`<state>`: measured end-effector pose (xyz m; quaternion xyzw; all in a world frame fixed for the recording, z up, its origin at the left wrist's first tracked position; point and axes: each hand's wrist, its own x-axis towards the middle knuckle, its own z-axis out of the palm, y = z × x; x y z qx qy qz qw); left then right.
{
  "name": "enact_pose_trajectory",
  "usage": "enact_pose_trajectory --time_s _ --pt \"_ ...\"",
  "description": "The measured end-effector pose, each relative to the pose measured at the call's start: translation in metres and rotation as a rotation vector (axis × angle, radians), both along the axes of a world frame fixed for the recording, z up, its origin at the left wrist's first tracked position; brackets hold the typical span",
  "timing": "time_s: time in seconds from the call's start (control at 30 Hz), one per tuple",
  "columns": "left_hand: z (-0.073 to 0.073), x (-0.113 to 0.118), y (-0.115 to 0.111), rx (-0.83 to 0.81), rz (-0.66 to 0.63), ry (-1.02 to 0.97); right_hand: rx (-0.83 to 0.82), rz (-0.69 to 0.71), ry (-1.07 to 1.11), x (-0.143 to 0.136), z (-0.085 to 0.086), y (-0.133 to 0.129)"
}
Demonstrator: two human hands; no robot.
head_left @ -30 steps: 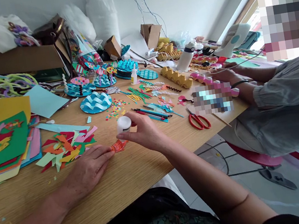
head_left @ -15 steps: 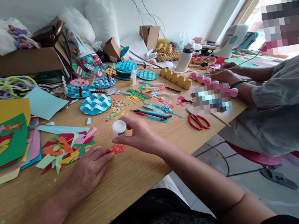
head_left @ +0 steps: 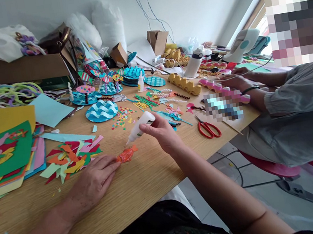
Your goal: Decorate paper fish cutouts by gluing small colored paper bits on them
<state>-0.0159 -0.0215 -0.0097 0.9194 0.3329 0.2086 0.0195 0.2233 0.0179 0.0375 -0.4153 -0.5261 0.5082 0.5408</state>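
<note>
So, closest in is the left hand [head_left: 96, 178], laid out flat on the wooden counter [head_left: 151, 181] with its fingers together, not curled round anything; the tips rest on the left end of a little orange paper fish [head_left: 127, 155]. The fish lies on the counter right at those fingertips, long axis running mostly sideways, with the flared end pointing right and angled slightly away. That makes the left hand the nearer one, actually touching it. The right hand [head_left: 165, 134] is up off the counter, to the right of the fish and a bit beyond, clasped round a white bottle [head_left: 141, 126]. The bottle is tilted so its nozzle points down and left, tip right by the fish's far edge. Touching or hanging just clear? Can't tell from this angle.

Past the fish on the left there's a messy pile of paper scraps [head_left: 72, 155], and well off to its right some red scissors [head_left: 208, 129]. Further beyond the fish you've got loose paper dots [head_left: 122, 117], then a blue disc [head_left: 101, 110] with wavy strips, and behind those another small bottle [head_left: 140, 84] standing upright. Way off to the fish's right is a second person's grey sleeve [head_left: 289, 92].
</note>
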Motion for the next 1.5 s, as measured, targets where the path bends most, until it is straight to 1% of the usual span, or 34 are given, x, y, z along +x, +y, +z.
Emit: enact_pose_trajectory --time_s 0.13,0.23,0.3,0.43,0.57,0.7,0.8,0.87,0.9,1.0,1.07,1.1,1.13,1.17,1.23,1.3,1.4,1.43,1.5 --pt "0.0 0.0 0.0 0.037 -0.01 -0.007 -0.18 -0.08 0.296 0.007 -0.009 0.002" --pt "-0.002 -0.001 0.0 0.076 -0.005 0.005 -0.285 -0.075 0.488 0.01 -0.011 0.003" --pt "-0.003 -0.003 0.0 0.093 0.003 0.007 -0.326 -0.062 0.579 0.012 -0.011 0.004" --pt "-0.006 -0.005 0.0 0.121 0.023 0.013 -0.382 -0.049 0.685 0.014 -0.01 0.004" --pt "-0.007 -0.005 0.0 0.126 0.035 0.032 -0.406 -0.015 0.737 0.015 -0.008 0.001" --pt "-0.001 -0.007 0.0 0.153 0.018 -0.008 -0.472 0.009 0.778 0.017 -0.005 -0.001" --pt "0.007 -0.009 0.0 0.135 0.042 -0.107 -0.504 0.018 0.845 0.015 -0.003 -0.005" --pt "0.015 -0.004 0.0 0.043 0.097 -0.22 -0.507 0.065 0.88 0.01 -0.001 -0.01" --pt "0.018 0.0 0.0 -0.049 0.136 -0.283 -0.507 0.093 0.894 0.005 0.0 -0.012" --pt "0.029 0.025 0.001 -0.459 0.196 -0.52 -0.494 0.207 0.926 -0.014 0.003 -0.02" --pt "0.035 0.046 0.003 -0.67 0.174 -0.687 -0.473 0.24 0.94 -0.028 0.004 -0.024" --pt "0.037 0.055 0.004 -0.778 0.148 -0.73 -0.467 0.246 0.938 -0.034 0.003 -0.026" --pt "0.039 0.063 0.006 -0.814 0.17 -0.825 -0.465 0.246 0.923 -0.038 0.003 -0.027" --pt "0.04 0.07 0.009 -0.81 0.221 -0.953 -0.46 0.242 0.89 -0.04 0.003 -0.027" --pt "0.045 0.077 0.015 -0.855 0.24 -1.116 -0.432 0.247 0.757 -0.039 0.004 -0.024" --pt "0.051 0.079 0.021 -0.9 0.213 -1.173 -0.349 0.285 0.546 -0.031 0.007 -0.017" --pt "0.061 0.079 0.03 -0.926 0.196 -1.185 -0.136 0.348 0.166 -0.017 0.016 0.0" --pt "0.064 0.079 0.034 -0.928 0.192 -1.186 -0.058 0.342 0.019 -0.014 0.019 0.007" --pt "0.068 0.08 0.041 -0.919 0.187 -1.178 0.115 0.278 -0.264 -0.011 0.023 0.019"
